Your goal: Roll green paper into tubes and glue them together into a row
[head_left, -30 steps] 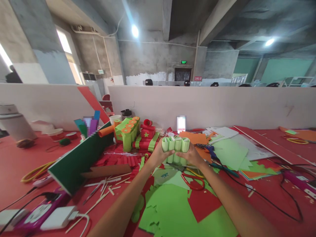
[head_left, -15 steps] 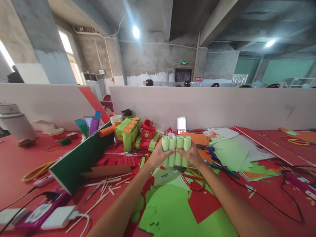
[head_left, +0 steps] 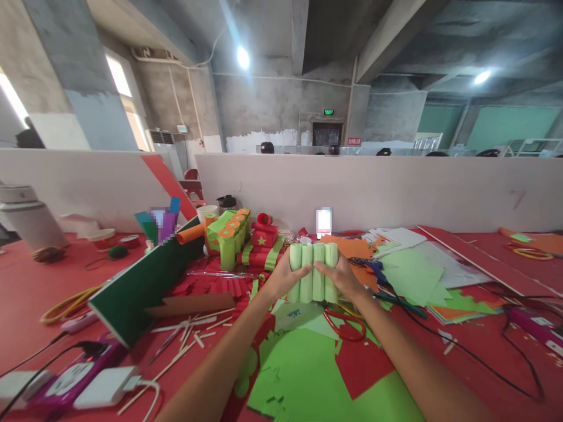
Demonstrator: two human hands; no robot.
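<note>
Both my hands hold a row of light green paper tubes (head_left: 313,266) joined side by side, upright above the red table (head_left: 35,293). My left hand (head_left: 281,278) grips its left side with the thumb across the front. My right hand (head_left: 341,278) closes on the right side, fingers wrapped behind. Under them lie green paper sheets (head_left: 299,369) and red-handled scissors (head_left: 345,325).
Behind the tubes stand finished green and red paper models (head_left: 241,237). A green board (head_left: 141,290) leans at the left, with sticks (head_left: 189,337), chargers and cables (head_left: 101,387) near the front edge. Loose paper (head_left: 413,264) and a black cable (head_left: 484,357) lie at the right. A white partition (head_left: 378,190) backs the table.
The row of tubes has been tipped from tilted toward me, open ends showing, to upright with the sides facing me. Both hands stayed in place on it.
</note>
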